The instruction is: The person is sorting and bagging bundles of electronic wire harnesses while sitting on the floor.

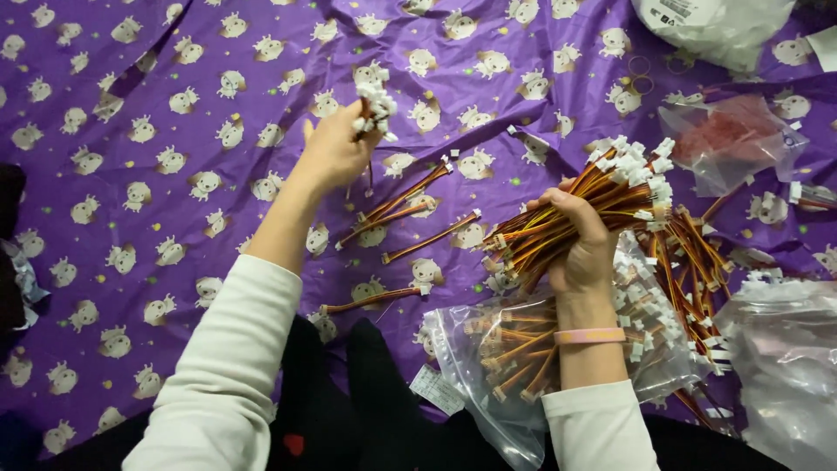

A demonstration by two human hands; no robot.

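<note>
My right hand [582, 246] grips a thick bundle of red, yellow and brown wire cables [602, 205] with white plug ends, held over an open clear plastic bag [488, 384] of more cables. My left hand [336, 150] is raised over the purple cloth and holds a small bunch of cables [373, 105] by their white connector ends. A few loose cables [410, 214] lie on the cloth between the hands.
A purple cloth with white cartoon prints [157, 174] covers the surface. More loose cables [693, 262] lie at the right. Clear bags sit at the right edge [785, 349], top right [715, 26] and one with red parts [728, 139]. Rubber bands [641, 74] lie near the top.
</note>
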